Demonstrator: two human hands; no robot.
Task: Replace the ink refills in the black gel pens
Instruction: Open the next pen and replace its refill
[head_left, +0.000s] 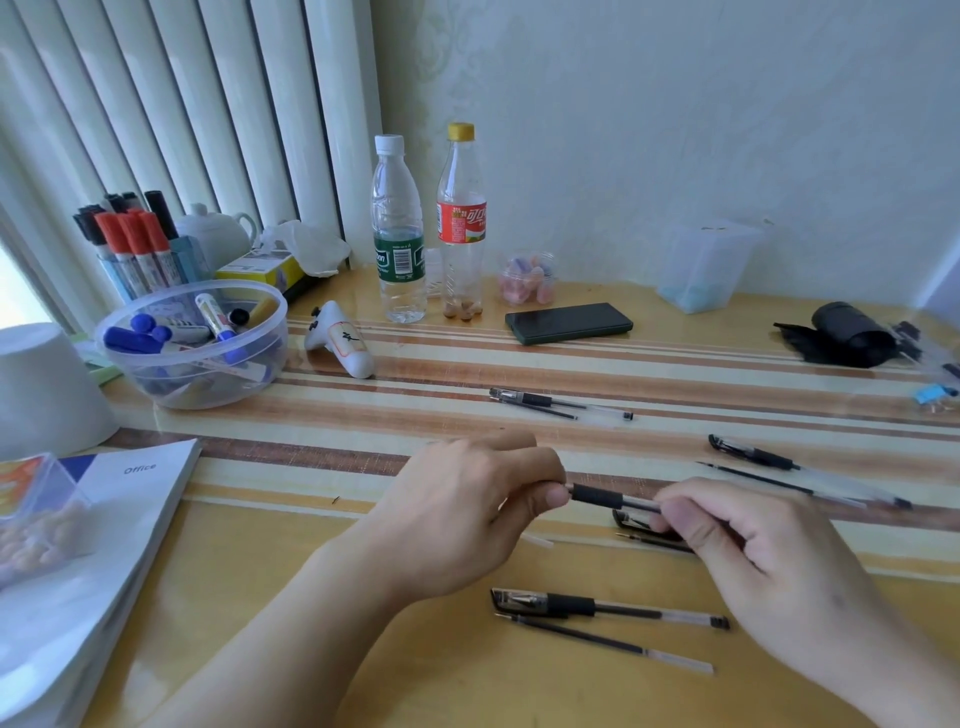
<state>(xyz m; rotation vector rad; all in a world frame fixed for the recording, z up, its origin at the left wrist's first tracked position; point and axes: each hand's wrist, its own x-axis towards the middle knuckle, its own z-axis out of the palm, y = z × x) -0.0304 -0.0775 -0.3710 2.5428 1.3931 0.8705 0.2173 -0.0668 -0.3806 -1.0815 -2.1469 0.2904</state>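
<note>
Between both hands I hold a black gel pen (602, 496) level above the table. My left hand (467, 509) pinches its tip end with thumb and fingers. My right hand (737, 551) grips the clear barrel end. Under the right hand lie a black cap (631, 519) and a loose refill (657, 541). A capped pen (608, 606) and a refill (605, 643) lie near the front. Another pen (753, 454) with a refill (769, 480) lies at the right. A third pen (561, 402) with its refill lies further back.
A clear bowl of markers (192, 343), a marker holder (130, 244) and a white upturned bowl (41, 384) stand at left. Books (104, 545) lie at front left. Two bottles (397, 228), a phone (569, 322), a white controller (340, 340) and a black pouch (847, 335) sit behind.
</note>
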